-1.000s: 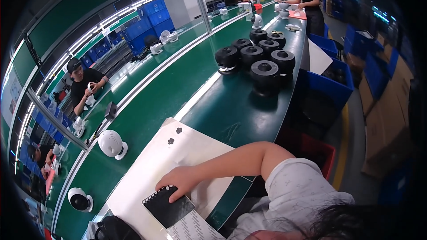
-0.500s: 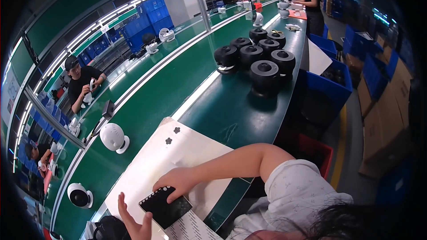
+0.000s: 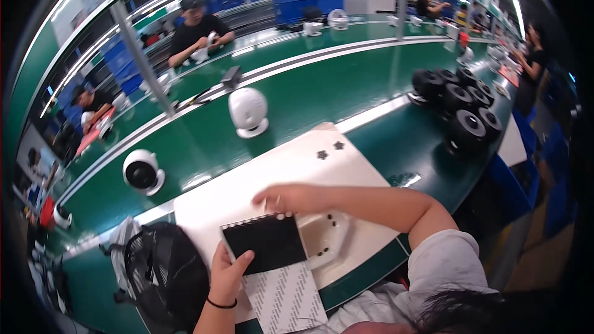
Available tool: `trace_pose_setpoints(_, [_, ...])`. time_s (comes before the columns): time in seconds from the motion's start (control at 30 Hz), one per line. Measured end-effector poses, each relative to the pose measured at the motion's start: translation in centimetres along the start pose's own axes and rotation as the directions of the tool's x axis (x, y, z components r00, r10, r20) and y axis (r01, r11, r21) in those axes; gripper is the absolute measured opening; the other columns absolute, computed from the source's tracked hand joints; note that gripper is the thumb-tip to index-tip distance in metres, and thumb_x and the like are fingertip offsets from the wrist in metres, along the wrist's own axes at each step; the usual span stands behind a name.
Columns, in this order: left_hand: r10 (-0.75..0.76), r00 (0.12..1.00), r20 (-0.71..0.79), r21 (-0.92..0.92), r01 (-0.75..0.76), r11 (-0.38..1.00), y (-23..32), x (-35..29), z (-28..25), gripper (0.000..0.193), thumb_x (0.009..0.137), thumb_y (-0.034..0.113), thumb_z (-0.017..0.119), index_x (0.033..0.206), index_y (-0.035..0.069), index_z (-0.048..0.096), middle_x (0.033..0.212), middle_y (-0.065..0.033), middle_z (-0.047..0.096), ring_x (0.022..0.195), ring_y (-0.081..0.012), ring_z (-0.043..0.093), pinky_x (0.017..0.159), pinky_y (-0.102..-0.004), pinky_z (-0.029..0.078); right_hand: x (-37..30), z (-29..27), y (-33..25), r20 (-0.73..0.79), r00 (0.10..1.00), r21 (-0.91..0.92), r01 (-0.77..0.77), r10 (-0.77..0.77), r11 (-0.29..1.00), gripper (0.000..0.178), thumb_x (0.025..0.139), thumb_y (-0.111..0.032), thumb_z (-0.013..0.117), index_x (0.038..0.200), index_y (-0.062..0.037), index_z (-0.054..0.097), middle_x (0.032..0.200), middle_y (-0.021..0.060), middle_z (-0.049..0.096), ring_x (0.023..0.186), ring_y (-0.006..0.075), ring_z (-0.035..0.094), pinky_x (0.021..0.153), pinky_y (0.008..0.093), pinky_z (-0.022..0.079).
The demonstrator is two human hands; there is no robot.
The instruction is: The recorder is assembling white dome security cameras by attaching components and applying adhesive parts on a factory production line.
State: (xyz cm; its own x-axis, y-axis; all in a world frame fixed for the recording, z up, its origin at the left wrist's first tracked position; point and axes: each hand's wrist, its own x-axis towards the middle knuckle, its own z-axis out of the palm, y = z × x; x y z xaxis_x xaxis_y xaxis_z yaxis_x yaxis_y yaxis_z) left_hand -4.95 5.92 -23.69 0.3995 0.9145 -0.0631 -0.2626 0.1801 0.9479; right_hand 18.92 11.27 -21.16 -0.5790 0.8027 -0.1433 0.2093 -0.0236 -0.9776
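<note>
My left hand (image 3: 229, 275) grips a sheet of black pads (image 3: 263, 241) by its left side, thumb on top. Scalloped pale spots run along the sheet's top edge, and its patterned white backing paper (image 3: 286, 297) hangs below. Just above that edge is my right hand (image 3: 291, 199), its fingers drawn together; a small pale bit shows by the fingertips, too blurred to name. Partly behind the sheet and under my right forearm lies a white plastic part (image 3: 334, 241) with several small dark spots. Beneath them is a pale board (image 3: 216, 210) bearing two dark flower-shaped pieces (image 3: 322, 154).
A black mesh bag or cover (image 3: 164, 272) sits left of the board. White rounded fan-like units (image 3: 249, 111) stand on the green bench (image 3: 297, 102) beyond it. Several black round bases (image 3: 464, 127) cluster at the right, near blue bins (image 3: 507, 179). A co-worker (image 3: 199, 31) sits across the bench.
The view has swung left, so the bench things appear farther right. My left hand, open before, now holds the sheet. My right hand has let go of it and risen to its top edge.
</note>
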Motion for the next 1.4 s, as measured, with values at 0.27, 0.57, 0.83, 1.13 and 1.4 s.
trace_pose_setpoints(0.27, [-0.062,0.995,0.077,0.046,0.059,0.997,-0.2,-0.6,-1.5,0.039,0.083,0.001,0.059,0.118,-0.002,0.044,0.110,-0.0081,0.056,0.100,-0.0133,0.054,0.087,-0.0268,0.043,14.4,-10.0,5.9,-0.435,0.882,-0.827,-0.313,-0.179,0.466,0.054,0.083,-0.046,0.049,0.114,-0.0021,0.051,0.125,0.0167,0.046,0.117,0.0295,0.042,0.095,0.0400,0.035])
trace_pose_setpoints(0.57, [-0.027,0.990,0.139,0.080,0.016,0.997,-0.1,-0.9,-2.7,0.044,0.077,0.000,0.062,0.117,0.001,0.043,0.106,-0.0052,0.055,0.097,-0.0116,0.053,0.085,-0.0260,0.042,14.8,-11.2,7.5,-0.469,0.753,-0.882,-0.377,-0.462,0.281,0.048,0.079,-0.036,0.059,0.115,-0.0065,0.048,0.113,0.0119,0.053,0.109,0.0275,0.047,0.087,0.0411,0.036])
trace_pose_setpoints(0.83, [0.028,0.947,0.321,0.106,-0.065,0.992,1.7,-2.7,-2.0,0.059,0.075,-0.001,0.064,0.126,0.006,0.036,0.101,-0.0056,0.057,0.093,-0.0113,0.054,0.081,-0.0254,0.043,3.4,-5.2,-0.7,-0.607,0.584,-0.756,-0.214,-0.539,0.619,0.022,0.083,-0.022,0.058,0.097,-0.0042,0.055,0.075,0.0105,0.063,0.072,0.0252,0.060,0.065,0.0336,0.046])
trace_pose_setpoints(1.13, [-0.009,0.871,0.491,0.239,-0.125,0.963,1.6,-4.5,0.3,0.029,0.080,0.001,0.060,0.109,-0.002,0.055,0.092,-0.0050,0.062,0.083,-0.0091,0.056,0.075,-0.0231,0.045,-9.1,3.7,-3.3,-0.587,0.805,0.213,0.258,-0.088,0.942,0.044,0.090,-0.020,0.050,0.129,-0.0047,0.035,0.079,0.0055,0.057,0.075,0.0091,0.054,0.072,0.0212,0.042])
trace_pose_setpoints(1.4, [0.025,0.910,0.415,0.240,-0.136,0.961,0.9,-4.7,0.7,0.017,0.085,0.008,0.058,0.097,-0.004,0.061,0.083,-0.0022,0.063,0.074,-0.0061,0.054,0.065,-0.0206,0.044,-11.3,5.1,-1.0,-0.639,0.769,0.137,0.133,-0.015,0.982,0.043,0.092,-0.022,0.047,0.129,-0.0035,0.033,0.092,0.0077,0.059,0.082,0.0107,0.056,0.070,0.0212,0.046])
